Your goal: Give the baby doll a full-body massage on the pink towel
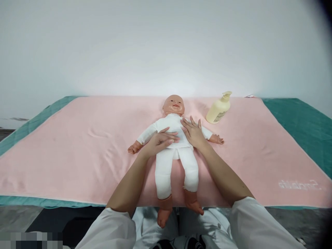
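A baby doll (174, 121) with a white cloth body lies on its back, its head toward the wall and its feet over the front edge. My left hand (161, 141) rests on the left side of the doll's belly, fingers stretched out and pointing right. Higher up, on the right side of the chest, lies my right hand (192, 132), flat with its fingers spread. Neither hand holds anything. A pale yellow pump bottle (218, 110) stands to the right of the doll's head, apart from my right hand.
Under the doll a pink towel (85, 152) covers most of the table. A green cloth (298, 121) shows beneath it at both sides and along the front edge. Behind the table rises a white wall (166, 45).
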`<state>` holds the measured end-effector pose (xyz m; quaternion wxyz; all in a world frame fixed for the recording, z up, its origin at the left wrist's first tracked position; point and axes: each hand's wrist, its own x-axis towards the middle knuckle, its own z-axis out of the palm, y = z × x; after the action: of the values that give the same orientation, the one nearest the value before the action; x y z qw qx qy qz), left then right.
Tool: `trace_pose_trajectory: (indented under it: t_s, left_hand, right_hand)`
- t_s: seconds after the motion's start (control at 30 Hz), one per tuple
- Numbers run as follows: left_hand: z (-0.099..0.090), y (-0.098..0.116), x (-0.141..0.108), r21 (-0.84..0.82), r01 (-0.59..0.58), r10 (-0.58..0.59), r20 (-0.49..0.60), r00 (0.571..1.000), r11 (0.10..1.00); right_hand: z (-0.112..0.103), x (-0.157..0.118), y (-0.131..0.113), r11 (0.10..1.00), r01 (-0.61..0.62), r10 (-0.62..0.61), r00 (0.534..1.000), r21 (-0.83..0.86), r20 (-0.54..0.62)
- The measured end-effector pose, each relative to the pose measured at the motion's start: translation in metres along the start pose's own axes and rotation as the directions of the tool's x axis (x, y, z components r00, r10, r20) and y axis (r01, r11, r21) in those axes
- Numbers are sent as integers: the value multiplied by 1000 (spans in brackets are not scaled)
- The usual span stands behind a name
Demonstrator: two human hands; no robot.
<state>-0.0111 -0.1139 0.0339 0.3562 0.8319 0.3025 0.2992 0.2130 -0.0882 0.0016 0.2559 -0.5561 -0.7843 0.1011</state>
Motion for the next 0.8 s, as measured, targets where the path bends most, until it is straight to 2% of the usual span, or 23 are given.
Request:
trace_pose_trajectory:
  t_s: [0.17,0.37,0.5,0.63,0.8]
  left_hand:
    - [-4,4,2,133,-11,-6,125,992,991]
    - [-4,-2,4,245,12,-41,113,993,970]
    - [-2,-13,6,342,89,-83,-32,996,936]
    - [1,-20,8,452,188,-124,-168,978,872]
    - [-2,-26,7,554,419,-232,-378,896,719]
  right_hand:
    - [0,0,-1,1000,7,-7,1000,4,-10]
    - [-1,-1,-1,1000,5,-5,1000,10,-4]
    - [0,-1,-2,1000,6,-6,1000,13,-4]
    - [0,-2,-3,1000,-2,2,1000,17,4]
    - [-2,-2,-5,999,-6,6,1000,33,14]
